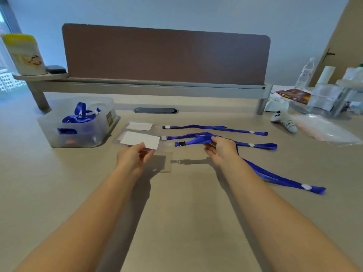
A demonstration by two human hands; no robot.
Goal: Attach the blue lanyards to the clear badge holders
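Left hand [135, 156]: pinching clear badge holder [139, 141], raised over desk [186, 213]. Right hand [220, 149]: closed on blue lanyard [275, 177], black clip [181, 143] pointing left toward holder, strap trailing near-right. Gap between clip and holder short, axis left-right.

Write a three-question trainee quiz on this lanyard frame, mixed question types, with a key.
1. True or false: the right hand holds a blue lanyard whose black clip points toward the left hand.
2. Where are the spare lanyards kept? A) translucent bin at left B) water bottle C) shelf with the cup
3. Fill in: the left hand's grip is on a clear badge holder with a ____ card inside.

Key: 1 true; 2 A; 3 white.
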